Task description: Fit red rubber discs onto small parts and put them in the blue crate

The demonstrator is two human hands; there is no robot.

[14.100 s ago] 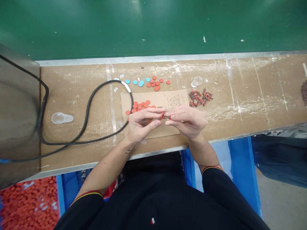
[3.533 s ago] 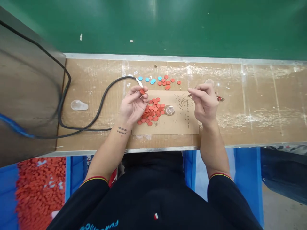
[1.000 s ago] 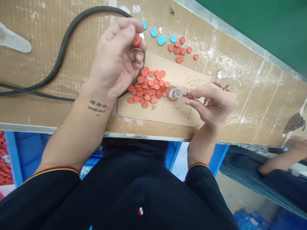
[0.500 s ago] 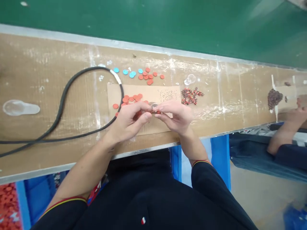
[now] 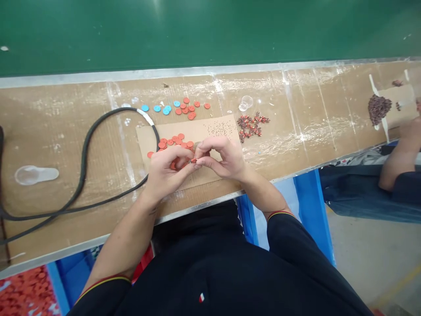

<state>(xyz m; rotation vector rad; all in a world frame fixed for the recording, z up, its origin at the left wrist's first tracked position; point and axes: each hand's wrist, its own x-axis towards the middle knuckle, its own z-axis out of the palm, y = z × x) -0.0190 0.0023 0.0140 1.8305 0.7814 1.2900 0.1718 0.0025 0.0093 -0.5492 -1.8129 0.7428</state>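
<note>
My left hand and my right hand meet fingertip to fingertip over a cardboard sheet. Pinched between them is a small red part, mostly hidden by the fingers. Orange-red discs lie loosely on the sheet just behind my left hand. Tiny dark specks are scattered on the sheet beyond my right hand. To the right of the sheet sits a pile of small red and dark slim pieces.
A black cable loops across the left of the bench, over the sheet's edge. Blue discs and more red discs lie behind the sheet. Clear plastic scoops lie left and behind. At far right are a brown pile and another person's arm.
The view has shifted and tilted slightly. Both hands stay together at the fingertips, with the fingers repositioned and the red part showing more between them.
</note>
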